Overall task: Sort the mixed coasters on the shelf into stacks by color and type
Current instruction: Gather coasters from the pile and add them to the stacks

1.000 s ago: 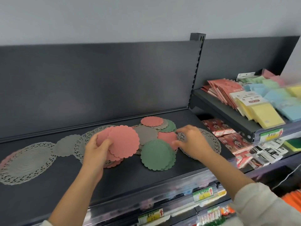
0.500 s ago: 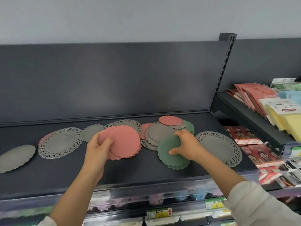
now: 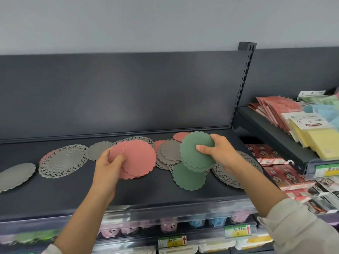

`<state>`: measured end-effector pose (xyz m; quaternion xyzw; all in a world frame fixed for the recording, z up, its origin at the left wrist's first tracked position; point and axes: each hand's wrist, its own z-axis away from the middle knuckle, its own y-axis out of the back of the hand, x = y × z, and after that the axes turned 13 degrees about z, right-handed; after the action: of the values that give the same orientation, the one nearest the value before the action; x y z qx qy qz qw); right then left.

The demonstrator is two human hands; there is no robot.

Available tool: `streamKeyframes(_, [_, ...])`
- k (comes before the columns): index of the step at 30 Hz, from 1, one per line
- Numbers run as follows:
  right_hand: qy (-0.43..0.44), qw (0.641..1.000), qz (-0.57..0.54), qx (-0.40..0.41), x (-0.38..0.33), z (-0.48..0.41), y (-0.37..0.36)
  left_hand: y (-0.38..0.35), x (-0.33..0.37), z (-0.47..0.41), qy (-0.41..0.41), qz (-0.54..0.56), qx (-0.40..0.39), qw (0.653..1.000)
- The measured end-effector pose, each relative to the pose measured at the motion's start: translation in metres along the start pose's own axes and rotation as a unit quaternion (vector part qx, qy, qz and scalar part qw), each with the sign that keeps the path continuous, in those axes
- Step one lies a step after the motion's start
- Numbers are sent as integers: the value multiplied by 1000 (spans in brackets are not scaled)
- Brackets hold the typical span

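This is a shop, a small general-goods store by the look of it. The slotted steel upright [image 3: 244,85] tells you first: it is the sort of post that store racking is built on. A dark shelf [image 3: 73,189] and a matching back panel [image 3: 110,92] run off to its left. Right of the upright, a neighbouring shelf [image 3: 260,125] carries sealed yellow packs [image 3: 319,142] and red packets [image 3: 275,109] in rows (many alike, as stock is). Below the upright, printed price labels [image 3: 172,241] with red arrows sit along the front edge, beside more wrapped goods [image 3: 128,230].
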<state>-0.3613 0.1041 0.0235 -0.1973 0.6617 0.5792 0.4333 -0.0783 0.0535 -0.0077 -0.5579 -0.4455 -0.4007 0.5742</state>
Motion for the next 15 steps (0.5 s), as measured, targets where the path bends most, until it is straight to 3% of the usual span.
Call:
streamKeyframes(3, [-4,999,33,-16,7,3,-9,-2,-1,1,1,3,0,1000])
streamKeyframes(6, [-31,969,236,-70,14,4,-23,-2,-2,1,4,1,7,1000])
streamKeyframes(9, [-28,936,340,-87,13,8,-29,-1,-4,1,13,-1,14,1000])
streamKeyframes(15, [-11,930,356,-97,8,11,-29,-3,-10,5,20,2,21,1000])
